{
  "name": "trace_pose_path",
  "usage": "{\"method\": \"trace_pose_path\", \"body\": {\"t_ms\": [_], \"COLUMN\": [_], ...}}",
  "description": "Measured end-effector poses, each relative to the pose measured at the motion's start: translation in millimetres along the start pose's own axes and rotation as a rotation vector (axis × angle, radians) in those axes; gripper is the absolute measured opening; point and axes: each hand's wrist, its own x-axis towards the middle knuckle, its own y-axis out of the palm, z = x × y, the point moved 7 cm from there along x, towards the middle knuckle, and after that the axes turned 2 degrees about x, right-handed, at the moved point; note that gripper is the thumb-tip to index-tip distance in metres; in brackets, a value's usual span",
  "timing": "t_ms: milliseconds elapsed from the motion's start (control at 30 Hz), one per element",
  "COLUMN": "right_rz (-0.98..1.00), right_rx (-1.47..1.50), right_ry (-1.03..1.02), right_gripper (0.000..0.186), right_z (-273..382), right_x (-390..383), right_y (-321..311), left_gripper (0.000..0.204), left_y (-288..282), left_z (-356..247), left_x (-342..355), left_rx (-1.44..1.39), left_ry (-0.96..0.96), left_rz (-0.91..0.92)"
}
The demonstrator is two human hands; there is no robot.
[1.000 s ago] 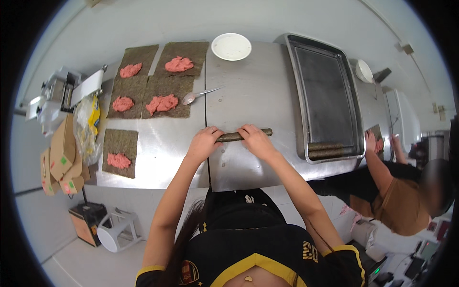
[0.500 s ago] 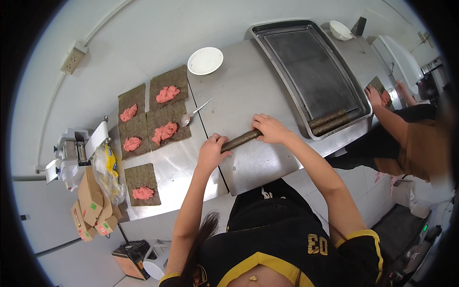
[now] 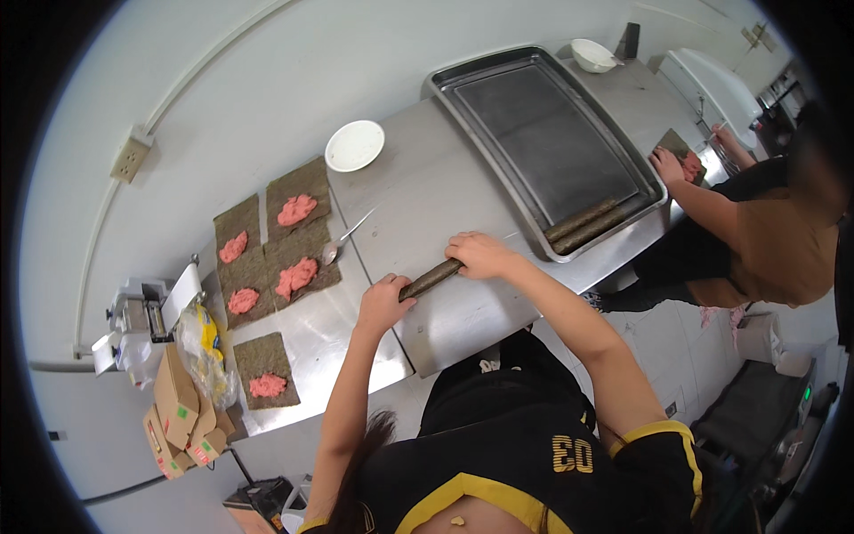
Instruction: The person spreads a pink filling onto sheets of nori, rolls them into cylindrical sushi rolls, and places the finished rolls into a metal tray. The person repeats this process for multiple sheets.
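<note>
A dark seaweed roll (image 3: 430,279) lies across the steel table in front of me, slanting up to the right. My left hand (image 3: 385,303) is closed round its near left end. My right hand (image 3: 480,255) grips its far right end, fingers curled over the top. To the left, several nori sheets (image 3: 255,347) each carry a mound of pink ground filling (image 3: 296,278). A metal spoon (image 3: 331,253) rests at the edge of one sheet. Two finished rolls (image 3: 583,222) sit side by side in the near end of a large dark tray (image 3: 498,178).
A white bowl (image 3: 355,146) stands by the wall, another white bowl (image 3: 594,55) beyond the tray. At the right a co-worker's hand (image 3: 667,165) works on a filled nori sheet. Cardboard boxes (image 3: 182,400) and a plastic bag (image 3: 206,343) crowd the table's left end.
The view has shifted and tilted slightly, so the table and tray sit further left. Both hands remain on the roll, with little visible change in their grip.
</note>
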Motion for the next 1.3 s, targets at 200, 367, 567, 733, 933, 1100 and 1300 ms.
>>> {"method": "trace_pose_path", "body": {"t_ms": [200, 367, 567, 733, 933, 1100, 1300], "right_rz": [0.058, 0.097, 0.114, 0.182, 0.262, 0.338, 0.305], "right_rx": [0.068, 0.158, 0.2, 0.278, 0.313, 0.332, 0.313], "right_ry": [0.061, 0.223, 0.335, 0.332, 0.311, 0.297, 0.212], "right_gripper": [0.022, 0.028, 0.038, 0.039, 0.04, 0.039, 0.036], "right_z": [-39, -119, -224, -272, -285, -274, -275], "right_x": [-45, -113, -164, -174, -166, -157, -153], "right_y": [-80, -157, -190, -168, -142, -135, -125], "left_gripper": [0.033, 0.037, 0.045, 0.042, 0.039, 0.04, 0.04], "left_y": [-13, -6, 33, 71, 99, 94, 98], "left_z": [-74, -175, -247, -261, -242, -236, -232], "left_x": [54, 136, 224, 254, 257, 248, 241], "left_rx": [-0.105, -0.095, -0.104, -0.054, -0.073, -0.005, -0.021], "left_ry": [0.135, 0.276, 0.275, 0.231, 0.135, 0.046, 0.014], "left_rz": [0.143, 0.251, 0.332, 0.451, 0.532, 0.605, 0.65]}}
